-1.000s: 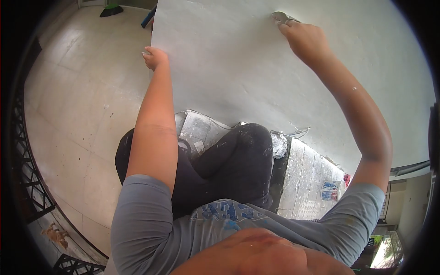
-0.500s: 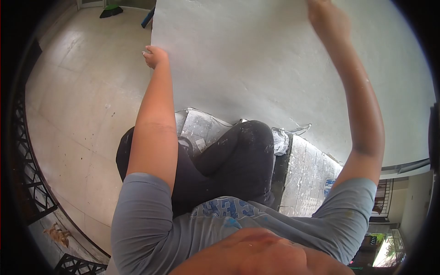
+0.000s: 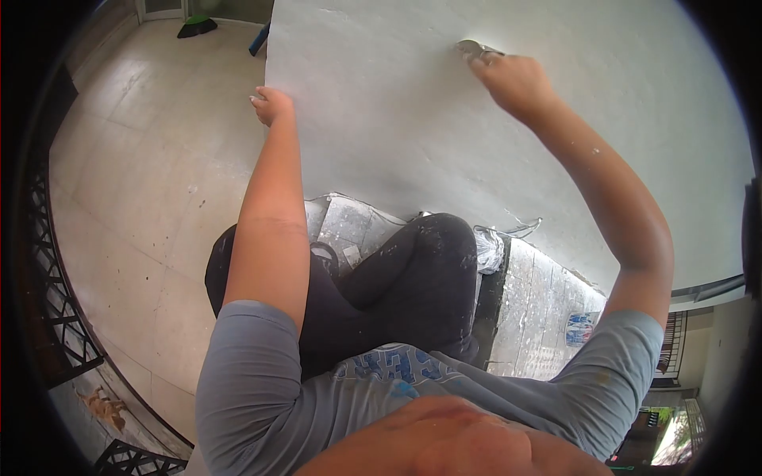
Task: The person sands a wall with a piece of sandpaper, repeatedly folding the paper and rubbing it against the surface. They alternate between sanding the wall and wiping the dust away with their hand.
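**Scraper flat on white wall, right hand high, left on the edge**

Scraper (image 3: 475,49) sits near the top of frame, blade pressed to the wall (image 3: 413,143). Right hand (image 3: 514,79) is clenched around its handle, arm raised and bent at the elbow, specks of white on the forearm. Left hand (image 3: 272,104) has its fingers hooked over the wall's left edge, arm nearly straight, bracing.

Progress, as a judgement: the face looks evenly white and mostly smooth, with faint ridges low down. Worked and unworked patches can't be told apart, so what's left is unclear.

The person sits on a spattered plank (image 3: 540,309), dark trousers (image 3: 413,270) dusted white, a small can (image 3: 580,328) on the plank. Tiled floor (image 3: 135,174) lies below.
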The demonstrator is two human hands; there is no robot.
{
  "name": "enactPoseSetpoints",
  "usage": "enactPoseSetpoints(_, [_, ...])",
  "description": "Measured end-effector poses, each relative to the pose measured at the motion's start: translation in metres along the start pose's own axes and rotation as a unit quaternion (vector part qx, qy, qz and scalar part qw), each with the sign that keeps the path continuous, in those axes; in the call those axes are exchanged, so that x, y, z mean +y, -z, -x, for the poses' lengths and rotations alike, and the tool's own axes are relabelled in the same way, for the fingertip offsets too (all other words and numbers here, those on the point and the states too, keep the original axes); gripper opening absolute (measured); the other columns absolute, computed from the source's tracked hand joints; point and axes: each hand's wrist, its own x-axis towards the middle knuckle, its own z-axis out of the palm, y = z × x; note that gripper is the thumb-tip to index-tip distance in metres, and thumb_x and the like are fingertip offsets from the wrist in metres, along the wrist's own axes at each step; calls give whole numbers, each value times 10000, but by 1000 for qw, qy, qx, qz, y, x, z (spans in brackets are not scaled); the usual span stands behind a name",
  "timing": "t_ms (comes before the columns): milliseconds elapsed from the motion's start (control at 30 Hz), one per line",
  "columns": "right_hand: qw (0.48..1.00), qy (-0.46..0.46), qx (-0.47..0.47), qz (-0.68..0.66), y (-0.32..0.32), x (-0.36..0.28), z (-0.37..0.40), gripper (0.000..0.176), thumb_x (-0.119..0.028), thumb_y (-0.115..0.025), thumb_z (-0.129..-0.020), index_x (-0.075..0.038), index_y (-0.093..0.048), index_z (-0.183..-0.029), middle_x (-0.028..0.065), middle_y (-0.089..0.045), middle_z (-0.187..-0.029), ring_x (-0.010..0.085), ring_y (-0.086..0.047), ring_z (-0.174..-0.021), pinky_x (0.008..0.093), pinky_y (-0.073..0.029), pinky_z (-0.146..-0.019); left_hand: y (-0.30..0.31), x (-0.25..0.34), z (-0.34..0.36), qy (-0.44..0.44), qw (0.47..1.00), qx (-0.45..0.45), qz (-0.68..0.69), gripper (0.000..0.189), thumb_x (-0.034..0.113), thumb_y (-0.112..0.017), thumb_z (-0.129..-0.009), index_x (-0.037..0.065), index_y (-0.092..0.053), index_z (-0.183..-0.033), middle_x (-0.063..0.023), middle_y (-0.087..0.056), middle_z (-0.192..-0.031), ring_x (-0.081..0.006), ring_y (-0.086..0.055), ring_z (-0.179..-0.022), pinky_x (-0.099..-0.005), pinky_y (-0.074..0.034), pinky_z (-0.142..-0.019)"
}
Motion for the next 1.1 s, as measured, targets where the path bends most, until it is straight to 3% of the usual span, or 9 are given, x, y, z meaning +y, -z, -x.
enactPoseSetpoints(200, [948,-272,164,-30,86,44,-25,273,-101,-516,-999,6,-686,-1185,211,-722,-944,339,-717,-768,435,-536,-630,-7,-12,-6,-11,1000,12,-7,698,481,-313,-1043,-67,-440,-1457,-290,-495,-1453,-443,-455,-1367,-503,-361,-1155])
enactPoseSetpoints(333, [996,-86,-18,17,6,7,-10,204,-118,-483,-957,-92,-660,-1055,153,-726,-902,335,-720,-758,476,-576,-630,-4,-5,-2,-13,1000,11,-3,694,479,-314,-1043,-69,-458,-1442,-295,-517,-1428,-453,-468,-1351,-502,-364,-1152])
enactPoseSetpoints(433, [996,-18,-85,-32,-23,-43,9,504,-52,-499,-935,-120,-509,-1434,128,-711,-1083,312,-726,-846,423,-594,-679,-6,-7,-4,-11,1000,11,-7,694,480,-311,-1043,-67,-459,-1443,-299,-518,-1424,-453,-471,-1349,-501,-367,-1150])
enactPoseSetpoints(533, [1000,-11,-12,-19,-27,-29,10,484,-43,-486,-954,-128,-499,-1430,120,-709,-1073,296,-730,-839,430,-595,-639,-4,-5,1,-15,1000,10,-19,698,481,-300,-1044,-67,-445,-1453,-295,-518,-1427,-452,-470,-1350,-502,-371,-1147])
enactPoseSetpoints(667, [985,-154,-8,73,19,34,-4,295,-149,-490,-975,-181,-652,-1219,158,-722,-902,332,-714,-825,482,-572,-683,-3,-4,-2,-24,1000,-4,-16,703,494,-287,-1043,-43,-424,-1476,-280,-519,-1434,-452,-464,-1355,-506,-361,-1151])
enactPoseSetpoints(733, [944,-214,250,35,73,65,-11,321,-98,-478,-1015,-35,-667,-1267,197,-735,-995,307,-738,-838,421,-563,-681,6,3,8,1,1000,-23,-8,698,504,-277,-1042,-9,-417,-1495,-263,-521,-1443,-441,-460,-1367,-547,-335,-1159])
enactPoseSetpoints(800, [912,-265,312,16,101,81,-13,284,-108,-494,-1006,-49,-692,-1200,201,-731,-978,324,-738,-875,441,-565,-716,5,-1,6,0,999,-19,-50,685,512,-269,-1042,35,-409,-1514,-231,-513,-1466,-419,-453,-1383,-607,-299,-1155])
enactPoseSetpoints(933, [953,-291,80,-28,71,43,-21,206,-116,-499,-1002,7,-654,-941,192,-701,-855,313,-714,-763,427,-569,-675,3,-6,2,-7,997,-23,-76,670,522,-249,-1044,98,-381,-1545,-158,-463,-1537,-384,-422,-1419,-702,-227,-1137])
enactPoseSetpoints(1100, [960,152,-136,-191,-96,-104,38,307,-136,-530,-948,-244,-739,-1145,87,-746,-1016,317,-732,-882,440,-594,-728,1,15,21,-183,981,15,-59,643,465,-331,-1041,98,-328,-1568,-113,-327,-1628,-375,-300,-1489,-678,-213,-1140])
